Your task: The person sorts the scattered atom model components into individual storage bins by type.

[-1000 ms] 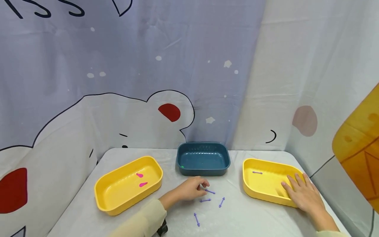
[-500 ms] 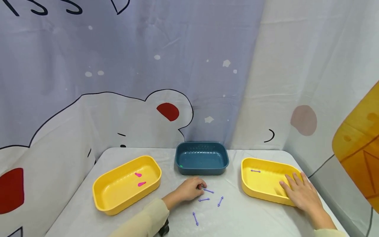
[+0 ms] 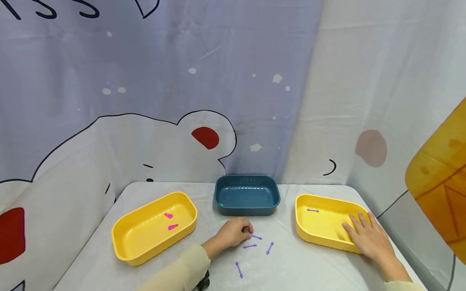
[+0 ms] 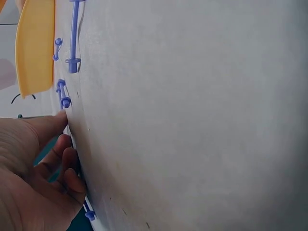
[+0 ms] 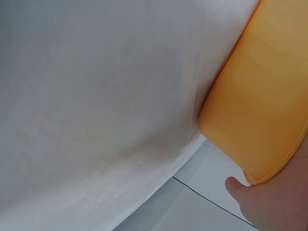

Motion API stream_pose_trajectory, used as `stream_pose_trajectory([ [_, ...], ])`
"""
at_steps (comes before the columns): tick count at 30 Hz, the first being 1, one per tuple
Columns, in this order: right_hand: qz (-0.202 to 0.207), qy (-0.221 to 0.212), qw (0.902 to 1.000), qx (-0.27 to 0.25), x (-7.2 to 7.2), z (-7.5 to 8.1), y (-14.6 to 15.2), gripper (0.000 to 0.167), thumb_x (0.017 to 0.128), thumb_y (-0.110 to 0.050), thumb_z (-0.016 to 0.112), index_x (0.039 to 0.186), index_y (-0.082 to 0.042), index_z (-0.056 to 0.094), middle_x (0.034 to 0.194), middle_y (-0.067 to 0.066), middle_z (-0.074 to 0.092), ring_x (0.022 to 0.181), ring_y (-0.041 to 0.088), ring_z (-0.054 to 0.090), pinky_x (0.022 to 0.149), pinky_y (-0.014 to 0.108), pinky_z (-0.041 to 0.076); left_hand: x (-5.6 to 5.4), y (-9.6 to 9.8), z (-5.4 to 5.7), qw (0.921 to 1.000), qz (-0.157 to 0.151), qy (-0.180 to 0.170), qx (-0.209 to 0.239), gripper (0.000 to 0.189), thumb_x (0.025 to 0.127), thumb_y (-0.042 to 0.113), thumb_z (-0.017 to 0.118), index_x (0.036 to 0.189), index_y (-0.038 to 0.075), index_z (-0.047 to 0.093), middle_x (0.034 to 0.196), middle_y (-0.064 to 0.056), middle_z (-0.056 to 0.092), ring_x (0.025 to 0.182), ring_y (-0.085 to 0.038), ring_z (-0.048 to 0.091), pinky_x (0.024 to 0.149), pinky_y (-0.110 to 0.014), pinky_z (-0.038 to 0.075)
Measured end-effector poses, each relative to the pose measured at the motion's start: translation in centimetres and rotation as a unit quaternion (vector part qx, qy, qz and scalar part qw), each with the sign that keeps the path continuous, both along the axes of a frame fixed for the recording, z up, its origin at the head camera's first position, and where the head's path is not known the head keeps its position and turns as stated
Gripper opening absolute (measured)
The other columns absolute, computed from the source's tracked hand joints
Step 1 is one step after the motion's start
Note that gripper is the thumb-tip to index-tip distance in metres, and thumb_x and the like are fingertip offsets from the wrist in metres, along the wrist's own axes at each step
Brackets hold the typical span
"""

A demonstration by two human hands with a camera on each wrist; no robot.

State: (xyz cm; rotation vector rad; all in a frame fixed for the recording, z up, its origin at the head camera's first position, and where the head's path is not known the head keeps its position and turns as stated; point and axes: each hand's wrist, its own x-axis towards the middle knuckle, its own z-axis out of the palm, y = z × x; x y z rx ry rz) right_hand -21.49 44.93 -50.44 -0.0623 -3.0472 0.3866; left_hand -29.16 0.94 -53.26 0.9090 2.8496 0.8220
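Observation:
My left hand [image 3: 234, 232], fingers curled, is low over the white table. From under its fingers, in the left wrist view, sticks out a thin purple stick with knobbed ends [image 4: 89, 214]; the fingers hide the rest of it. Beside the hand are similar purple sticks [image 3: 256, 237], [image 3: 249, 245], [image 3: 270, 248] and, nearer the front, another stick [image 3: 239, 269]. At the right, my right hand [image 3: 371, 240] rests with spread fingers on the near right corner of a yellow tray [image 3: 320, 240]. One purple stick [image 3: 312, 210] lies inside that tray.
A second yellow tray [image 3: 120, 250] at the left contains two pink drop-shaped pieces [image 3: 172, 227]. At the back middle stands a dark teal tray [image 3: 247, 211] with a tiny green piece [image 3: 221, 205] inside. Printed curtains [image 3: 255, 81] hang behind the table.
The left fingers have drawn closer together at the purple sticks. The right hand stays on the tray. The whole head view has shifted slightly.

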Motion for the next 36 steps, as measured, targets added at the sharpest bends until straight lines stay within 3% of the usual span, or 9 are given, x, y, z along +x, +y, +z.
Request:
stream_pose_trajectory([
  [14, -0.002, -0.007, 1.0000, 0.001, 0.1, 0.1, 0.1, 0.083, 0.106, -0.060, 0.023, 0.152, 0.009, 0.032, 0.155, 0.041, 0.018, 0.148, 0.056, -0.009, 0.109, 0.077, 0.009, 0.3, 0.4, 0.2, 1.0000, -0.001, 0.007, 0.005, 0.008, 0.089, 0.016, 0.075, 0.084, 0.020, 0.070, 0.069, 0.015, 0.053, 0.063, -0.001, 0.047, 0.061, -0.021, 0.041],
  [24, 0.001, -0.001, 1.0000, -0.001, 0.2, 0.0, 0.3, 0.081, 0.107, -0.059, 0.025, 0.151, 0.009, 0.033, 0.154, 0.042, 0.019, 0.148, 0.056, -0.010, 0.110, 0.076, 0.008, 0.4, 2.1, 2.2, 0.9930, -0.027, -0.034, 0.110, 0.008, 0.091, 0.009, 0.069, 0.089, 0.017, 0.066, 0.075, 0.012, 0.059, 0.064, 0.000, 0.050, 0.060, -0.018, 0.046],
  [32, 0.003, -0.005, 1.0000, -0.003, 0.1, -0.1, 0.1, 0.082, 0.107, -0.059, 0.025, 0.151, 0.010, 0.032, 0.154, 0.042, 0.018, 0.147, 0.056, -0.009, 0.111, 0.075, 0.005, 0.1, 4.3, 2.9, 0.9886, -0.045, -0.026, 0.141, 0.004, 0.091, 0.013, 0.071, 0.091, 0.014, 0.068, 0.078, 0.013, 0.061, 0.066, 0.003, 0.050, 0.060, -0.015, 0.046],
  [36, 0.004, -0.006, 1.0000, -0.003, 0.0, 0.0, 0.0, 0.083, 0.106, -0.059, 0.024, 0.151, 0.010, 0.032, 0.154, 0.042, 0.018, 0.147, 0.056, -0.010, 0.111, 0.076, 0.005, -0.1, 5.7, 3.2, 0.9855, -0.047, -0.041, 0.158, 0.003, 0.091, 0.013, 0.071, 0.092, 0.013, 0.067, 0.079, 0.012, 0.061, 0.066, 0.002, 0.050, 0.059, -0.015, 0.046],
])
